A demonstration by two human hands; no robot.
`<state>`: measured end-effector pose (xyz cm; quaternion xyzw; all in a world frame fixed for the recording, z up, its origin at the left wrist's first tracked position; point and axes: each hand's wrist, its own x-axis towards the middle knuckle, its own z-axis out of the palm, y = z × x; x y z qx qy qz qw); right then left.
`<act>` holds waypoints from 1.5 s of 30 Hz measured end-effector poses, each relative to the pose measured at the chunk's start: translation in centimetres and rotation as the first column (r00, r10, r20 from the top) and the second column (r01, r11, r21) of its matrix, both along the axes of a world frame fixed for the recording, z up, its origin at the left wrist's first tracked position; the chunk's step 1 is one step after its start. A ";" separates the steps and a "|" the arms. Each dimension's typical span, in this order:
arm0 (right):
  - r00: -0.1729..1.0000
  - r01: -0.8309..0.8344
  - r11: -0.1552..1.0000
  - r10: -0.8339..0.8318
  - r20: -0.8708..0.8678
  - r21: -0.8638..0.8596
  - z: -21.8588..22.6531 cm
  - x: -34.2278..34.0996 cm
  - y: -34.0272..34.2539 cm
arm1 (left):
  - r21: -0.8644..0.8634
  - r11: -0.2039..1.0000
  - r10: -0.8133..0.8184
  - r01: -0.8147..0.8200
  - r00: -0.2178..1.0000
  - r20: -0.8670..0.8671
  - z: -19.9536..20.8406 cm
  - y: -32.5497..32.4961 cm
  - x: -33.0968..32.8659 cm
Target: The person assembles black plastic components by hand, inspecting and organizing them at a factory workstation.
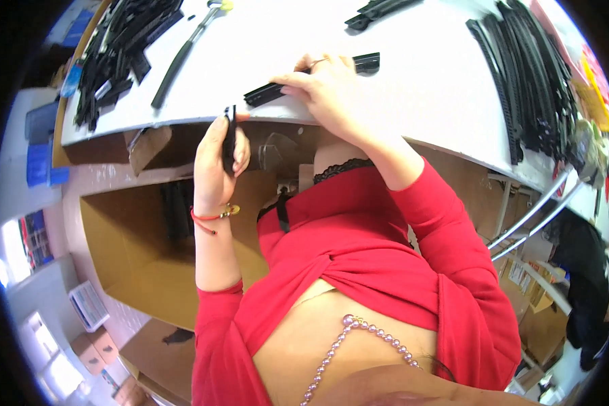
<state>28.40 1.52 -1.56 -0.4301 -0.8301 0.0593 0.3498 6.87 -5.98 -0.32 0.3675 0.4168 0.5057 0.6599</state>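
My left hand (213,152) is closed round a short, narrow black piece (229,142), held upright just off the table's near edge. What kind of piece it is, I cannot make out. Across the white table (277,34) lies a long, glossy black plastic strip (260,95), slanting up to the right. My right hand (326,88) grips this strip from above around its middle, with both ends showing past the fingers. The two black pieces are apart from each other.
A hammer (179,71) with a black handle lies left of my hands. Heaped black parts (118,57) fill the far left, and long black strips (524,88) are stacked at right. Another black part (379,12) lies at the back. Below the table edge stands an open cardboard box (128,250).
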 end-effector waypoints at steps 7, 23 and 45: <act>1.000 -0.001 1.000 0.001 -0.008 0.018 -0.2 0.0 0.2 | -0.003 0.999 0.041 -0.041 0.997 0.064 0.5 0.2 0.6; 0.996 -0.014 1.000 0.014 0.088 0.002 0.6 -0.2 0.0 | -0.132 0.991 0.090 -0.013 0.800 0.594 -1.5 1.1 -1.9; 0.995 -0.081 0.996 0.083 0.049 -0.047 1.2 0.2 -0.2 | 0.216 0.972 0.169 -0.089 0.906 -0.387 -0.4 -0.9 -1.6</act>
